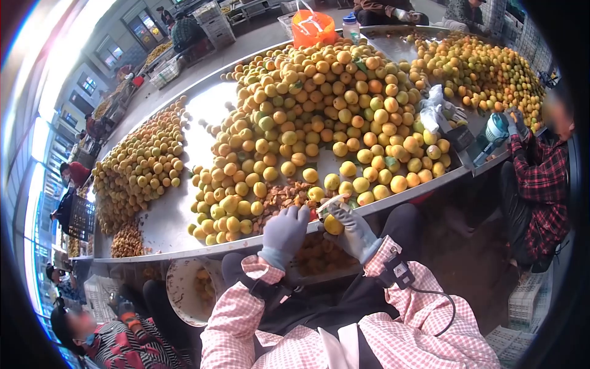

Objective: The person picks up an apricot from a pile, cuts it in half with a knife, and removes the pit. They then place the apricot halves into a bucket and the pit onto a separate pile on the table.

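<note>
My left hand point(284, 237), in a grey glove, is at the near edge of the metal table beside a heap of brown pits point(284, 198). Its fingers are bent and pressed together; anything under them is hidden. Just to its right, my gloved right hand point(353, 232) is closed around a yellow fruit point(334, 224). A pale, thin object point(334, 203) lies along its thumb side, too small to identify. Beyond both hands a large pile of yellow-orange fruit point(319, 117) covers the middle of the table.
A white bucket point(184, 292) stands below the table at left. More fruit point(138, 157) lies on the left. An orange basket point(313, 27) and a bottle point(351, 29) are at the far edge. Co-workers sit at right point(541, 178) and lower left point(117, 338).
</note>
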Available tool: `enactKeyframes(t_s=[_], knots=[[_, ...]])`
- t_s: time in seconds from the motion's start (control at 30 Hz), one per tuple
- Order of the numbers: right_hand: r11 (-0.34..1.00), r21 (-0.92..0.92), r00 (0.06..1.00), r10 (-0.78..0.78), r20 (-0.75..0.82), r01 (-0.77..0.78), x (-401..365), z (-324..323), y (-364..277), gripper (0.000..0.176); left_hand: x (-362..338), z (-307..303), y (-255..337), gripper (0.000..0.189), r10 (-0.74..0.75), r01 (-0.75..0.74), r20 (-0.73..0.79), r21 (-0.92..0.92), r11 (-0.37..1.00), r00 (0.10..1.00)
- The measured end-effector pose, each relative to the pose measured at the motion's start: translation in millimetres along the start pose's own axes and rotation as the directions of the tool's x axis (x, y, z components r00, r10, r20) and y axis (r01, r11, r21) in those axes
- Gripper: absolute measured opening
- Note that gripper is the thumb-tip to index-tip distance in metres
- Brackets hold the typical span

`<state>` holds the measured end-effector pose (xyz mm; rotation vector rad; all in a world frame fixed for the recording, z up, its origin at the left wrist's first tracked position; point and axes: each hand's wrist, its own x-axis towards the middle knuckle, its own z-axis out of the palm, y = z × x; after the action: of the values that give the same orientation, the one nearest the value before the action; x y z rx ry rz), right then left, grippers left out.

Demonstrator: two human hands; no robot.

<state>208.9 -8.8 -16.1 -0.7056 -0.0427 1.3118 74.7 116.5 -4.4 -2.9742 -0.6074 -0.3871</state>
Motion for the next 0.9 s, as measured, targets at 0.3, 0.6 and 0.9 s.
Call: enactKeyframes(t_s=[0.3, 0.6, 0.9], knots=[[0.922, -0.373, 0.994, -0.074, 0.080, 0.099, -24.1, -8.6, 8.1, 0.019, -43.1, -24.7, 39.8, 0.039, -0.044, 0.064, 0.118, -0.176, 0.982, 0.992], [0.961, -0.272, 0.959, 0.123, 0.254, -0.051, -62.4, -26.4, 0.4, 0.034, -71.5, -36.5, 48.3, 0.024, 0.086, 0.672, 0.697, -0.641, -0.371, 0.712], [0.967, -0.168, 0.916, -0.117, 0.384, 0.194, -107.6, -27.0, -9.9, 0.046, -96.8, -70.3, 70.0, 0.020, -0.145, 0.410, 0.460, -0.869, -0.275, 0.876]])
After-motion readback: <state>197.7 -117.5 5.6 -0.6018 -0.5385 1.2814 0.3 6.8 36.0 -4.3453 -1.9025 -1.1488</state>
